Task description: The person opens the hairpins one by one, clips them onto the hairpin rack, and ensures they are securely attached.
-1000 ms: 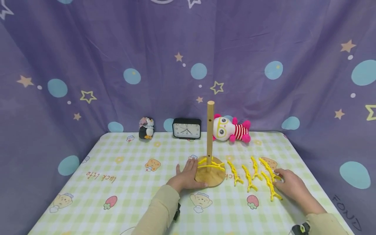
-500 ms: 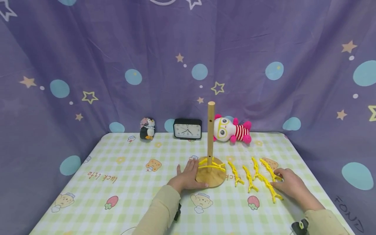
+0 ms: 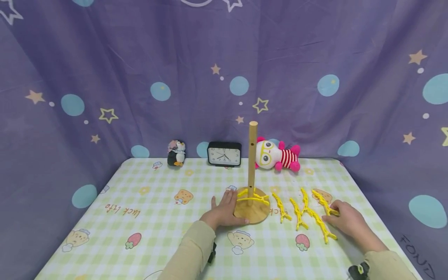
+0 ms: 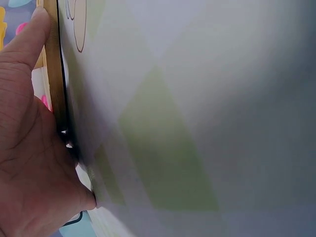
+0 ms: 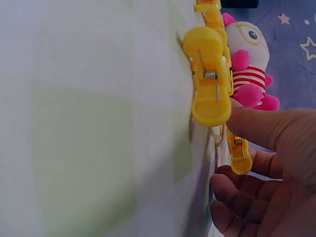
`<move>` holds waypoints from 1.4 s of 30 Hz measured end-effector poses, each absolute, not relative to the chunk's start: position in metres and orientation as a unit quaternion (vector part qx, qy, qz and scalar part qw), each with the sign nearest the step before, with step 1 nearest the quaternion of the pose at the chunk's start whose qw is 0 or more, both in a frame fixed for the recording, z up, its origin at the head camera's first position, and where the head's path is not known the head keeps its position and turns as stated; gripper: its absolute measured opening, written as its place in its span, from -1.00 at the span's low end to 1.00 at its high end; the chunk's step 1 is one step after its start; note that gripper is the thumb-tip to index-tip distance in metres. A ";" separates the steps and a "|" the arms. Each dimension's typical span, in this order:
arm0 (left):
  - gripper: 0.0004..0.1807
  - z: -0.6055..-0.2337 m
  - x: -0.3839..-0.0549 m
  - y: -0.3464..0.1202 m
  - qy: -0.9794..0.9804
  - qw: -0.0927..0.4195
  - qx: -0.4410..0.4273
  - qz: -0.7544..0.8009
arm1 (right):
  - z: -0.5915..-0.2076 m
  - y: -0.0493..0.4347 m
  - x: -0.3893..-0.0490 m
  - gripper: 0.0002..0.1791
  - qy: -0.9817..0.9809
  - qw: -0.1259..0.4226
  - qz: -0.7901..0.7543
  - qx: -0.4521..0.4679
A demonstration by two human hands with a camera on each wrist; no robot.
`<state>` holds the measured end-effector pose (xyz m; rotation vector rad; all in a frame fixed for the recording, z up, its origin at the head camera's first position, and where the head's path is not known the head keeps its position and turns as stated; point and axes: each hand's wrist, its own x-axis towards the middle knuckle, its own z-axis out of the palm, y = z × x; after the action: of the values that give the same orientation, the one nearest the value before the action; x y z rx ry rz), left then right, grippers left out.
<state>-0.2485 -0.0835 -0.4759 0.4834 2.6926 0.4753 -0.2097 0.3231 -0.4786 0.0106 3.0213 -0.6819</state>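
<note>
Green-checked tablecloth (image 3: 154, 233): L hand (image 3: 224, 212) lies spread, fingers straight, against wooden stand (image 3: 252, 167) approx. midway btwn side edges. R hand (image 3: 347, 219) touches yellow spring clips (image 3: 298, 214) toward right edge; can't tell if it's gripping any. Along back edge, L to R: penguin plush (image 3: 176, 154), alarm clock (image 3: 224, 154), striped plush doll (image 3: 278, 156). Purple starry curtain (image 3: 196, 42) behind.

Tablecloth (image 3: 157, 225); stand (image 3: 251, 171); clock (image 3: 224, 154); toys (image 3: 267, 151); apparently five clips (image 3: 298, 212)
</note>
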 end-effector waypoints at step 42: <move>0.26 -0.477 -0.249 -0.083 0.958 0.177 0.167 0.155 | -0.442 0.191 -0.221 -0.63 0.939 -0.135 -0.238 -0.210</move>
<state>-0.2487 -0.0826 -0.4768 0.4733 2.7108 0.4384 -0.2209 0.1912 -0.4424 -0.7245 3.2328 -0.8198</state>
